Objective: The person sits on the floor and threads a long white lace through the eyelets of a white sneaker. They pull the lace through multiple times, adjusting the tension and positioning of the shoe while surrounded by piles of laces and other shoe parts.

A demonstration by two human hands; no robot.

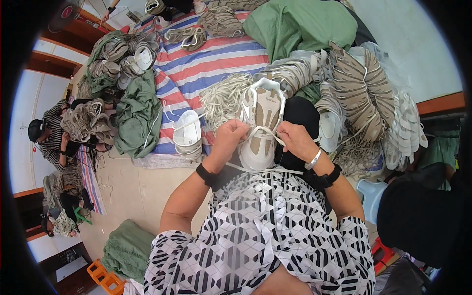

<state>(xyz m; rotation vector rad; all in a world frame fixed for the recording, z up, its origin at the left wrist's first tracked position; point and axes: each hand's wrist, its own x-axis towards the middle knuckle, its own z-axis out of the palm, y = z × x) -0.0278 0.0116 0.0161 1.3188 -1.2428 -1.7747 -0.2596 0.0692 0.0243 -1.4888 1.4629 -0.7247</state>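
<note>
A beige and white shoe upper (255, 160) rests on my lap, with its rounded toe towards me and the opening pointing away. A cream shoelace (260, 129) runs across its front between my hands. My left hand (233, 136) is pinched on the lace at the upper's left side. On the right side, my right hand (298, 141) grips the lace between thumb and fingers, and a short length slants by its fingertips. The lace forms a crossing or loop over the tongue; its exact path is unclear. Another pale strand lies across my lap below the toe.
Loose cream laces (223, 98) are heaped beyond my left hand on a striped tarp (206, 69). A white shoe piece (187, 132) stands nearby. Stacked uppers (359, 93) crowd the right; green sacks (300, 24) lie farther off. Another person (49, 130) sits at far left with uppers.
</note>
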